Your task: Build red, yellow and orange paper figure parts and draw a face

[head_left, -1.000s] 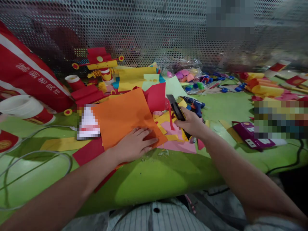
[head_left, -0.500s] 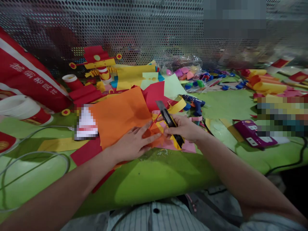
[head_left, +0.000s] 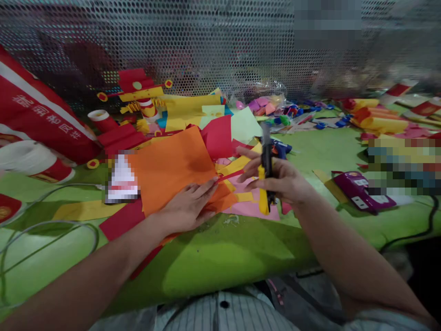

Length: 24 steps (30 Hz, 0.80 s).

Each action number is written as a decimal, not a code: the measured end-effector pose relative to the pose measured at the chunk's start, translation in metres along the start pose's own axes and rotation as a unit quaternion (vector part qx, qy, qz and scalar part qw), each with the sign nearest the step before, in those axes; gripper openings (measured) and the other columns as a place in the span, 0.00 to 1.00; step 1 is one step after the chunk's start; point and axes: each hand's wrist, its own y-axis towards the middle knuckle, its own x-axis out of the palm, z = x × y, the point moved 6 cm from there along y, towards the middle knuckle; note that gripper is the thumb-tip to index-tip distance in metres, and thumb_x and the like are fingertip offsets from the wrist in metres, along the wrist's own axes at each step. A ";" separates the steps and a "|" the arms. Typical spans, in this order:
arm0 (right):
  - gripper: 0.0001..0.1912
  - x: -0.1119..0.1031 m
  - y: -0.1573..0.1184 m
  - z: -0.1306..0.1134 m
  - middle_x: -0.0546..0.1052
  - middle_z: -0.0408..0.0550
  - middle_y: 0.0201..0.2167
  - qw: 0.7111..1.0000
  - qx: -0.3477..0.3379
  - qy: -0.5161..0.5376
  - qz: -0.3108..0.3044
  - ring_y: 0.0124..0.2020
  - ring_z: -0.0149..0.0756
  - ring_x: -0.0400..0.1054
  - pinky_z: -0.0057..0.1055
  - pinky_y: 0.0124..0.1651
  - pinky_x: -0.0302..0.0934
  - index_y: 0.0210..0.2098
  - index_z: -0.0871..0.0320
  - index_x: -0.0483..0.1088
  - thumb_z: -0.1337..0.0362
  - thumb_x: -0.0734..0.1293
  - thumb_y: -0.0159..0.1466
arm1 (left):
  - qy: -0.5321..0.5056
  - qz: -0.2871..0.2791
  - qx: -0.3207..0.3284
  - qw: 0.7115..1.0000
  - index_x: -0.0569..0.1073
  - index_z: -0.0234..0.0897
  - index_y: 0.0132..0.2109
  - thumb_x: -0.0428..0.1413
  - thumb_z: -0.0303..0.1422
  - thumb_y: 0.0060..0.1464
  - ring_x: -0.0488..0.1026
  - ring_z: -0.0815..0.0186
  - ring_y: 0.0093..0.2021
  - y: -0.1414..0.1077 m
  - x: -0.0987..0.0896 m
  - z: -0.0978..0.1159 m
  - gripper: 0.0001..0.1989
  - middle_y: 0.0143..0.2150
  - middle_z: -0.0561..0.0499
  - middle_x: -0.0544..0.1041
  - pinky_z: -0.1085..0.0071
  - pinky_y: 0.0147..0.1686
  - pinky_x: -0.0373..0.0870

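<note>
A sheet of orange paper lies on the green table, with my left hand flat on its lower right part, fingers stretched. To the right, my right hand holds a yellow and black utility knife, blade up, above the paper scraps. Some of its fingers reach out to the left of the knife. Pink paper and yellow strips lie under and beside the knife. Red paper stands up behind the orange sheet.
A blue glue gun lies behind my right hand. Further right is a purple box near a black cable. At left are a red bag, a paper cup roll and a white cable. A perforated metal screen rises behind.
My right hand has moved right with the knife, which now points more upright, and its fingers have spread. My left hand's fingers have drawn closer together on the orange paper.
</note>
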 end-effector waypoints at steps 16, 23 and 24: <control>0.17 -0.038 0.022 0.034 0.72 0.42 0.26 0.978 0.097 -0.092 0.160 0.28 0.34 0.70 0.32 0.31 0.65 0.37 0.58 0.66 0.69 0.67 0.46 | 0.049 0.011 0.027 0.998 0.55 0.41 0.63 0.36 0.43 0.61 0.62 0.53 0.56 0.001 -0.002 0.005 0.25 0.66 0.39 0.52 0.57 0.53 0.58; 0.13 -0.035 0.003 0.000 0.65 0.38 0.20 0.893 0.101 -0.437 0.045 0.18 0.27 0.59 0.26 0.19 0.51 0.35 0.57 0.60 0.67 0.64 0.50 | 0.046 0.006 0.049 0.998 0.56 0.45 0.62 0.35 0.40 0.62 0.60 0.57 0.58 0.003 -0.003 0.008 0.23 0.62 0.42 0.60 0.58 0.54 0.57; 0.13 -0.032 0.001 0.001 0.67 0.40 0.21 0.861 0.118 -0.494 0.012 0.18 0.28 0.60 0.26 0.20 0.50 0.36 0.57 0.61 0.65 0.65 0.51 | 0.043 0.007 0.055 0.998 0.57 0.45 0.62 0.36 0.40 0.62 0.61 0.57 0.58 0.003 -0.003 0.008 0.23 0.62 0.42 0.61 0.58 0.54 0.56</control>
